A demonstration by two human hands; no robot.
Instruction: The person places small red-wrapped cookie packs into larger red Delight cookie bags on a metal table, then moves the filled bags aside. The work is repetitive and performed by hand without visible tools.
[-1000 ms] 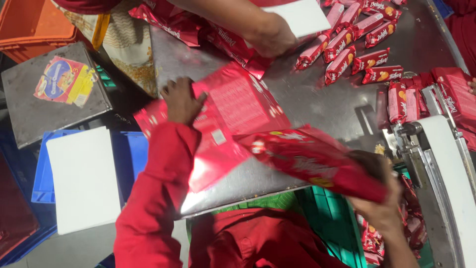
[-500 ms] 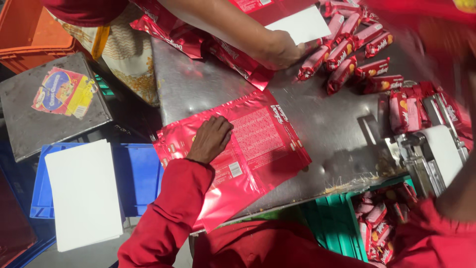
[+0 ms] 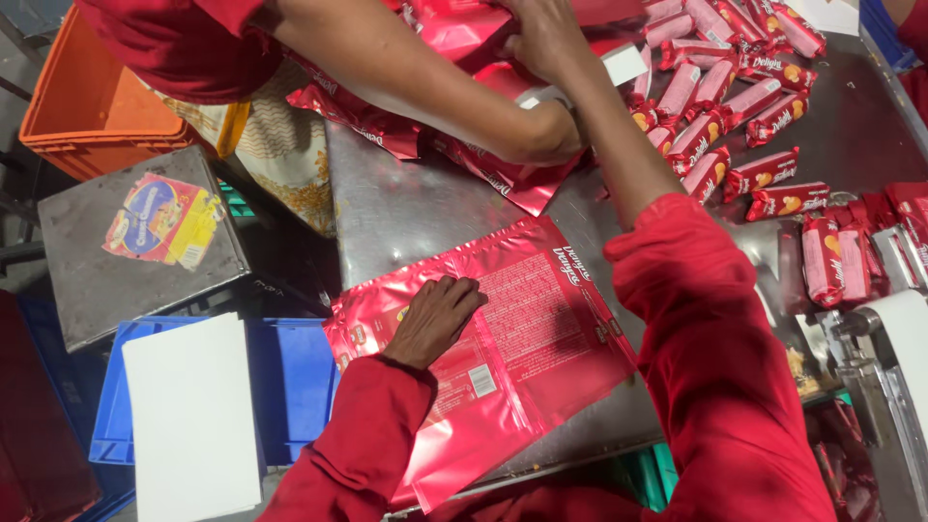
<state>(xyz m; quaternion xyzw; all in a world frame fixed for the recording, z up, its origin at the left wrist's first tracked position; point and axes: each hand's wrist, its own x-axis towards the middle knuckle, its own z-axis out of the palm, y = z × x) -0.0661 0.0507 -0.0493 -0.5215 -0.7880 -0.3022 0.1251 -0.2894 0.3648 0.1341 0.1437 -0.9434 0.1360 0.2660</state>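
My left hand [image 3: 435, 319] lies flat, palm down, on a large flat red foil bag [image 3: 541, 329] at the near edge of a steel table [image 3: 406, 213]. My right arm, in a red sleeve, stretches across the table. My right hand [image 3: 546, 34] is at the far edge among a heap of red foil bags [image 3: 454, 24] and beside a white card [image 3: 623, 63]; its grip is hidden. A co-worker's bare arm [image 3: 406, 77] crosses from the top left and passes under my forearm.
Several small red biscuit packets [image 3: 764, 174] lie at the far right of the table. A packing machine with a white roll [image 3: 894, 329] stands at right. To the left are an orange crate [image 3: 87, 116], a grey metal box [image 3: 97, 280], a blue crate [image 3: 290, 377] and a white sheet [image 3: 188, 416].
My right hand has carried the red foil bags up from the near right to the far edge of the table. My left hand has stayed pressed on the flat bag.
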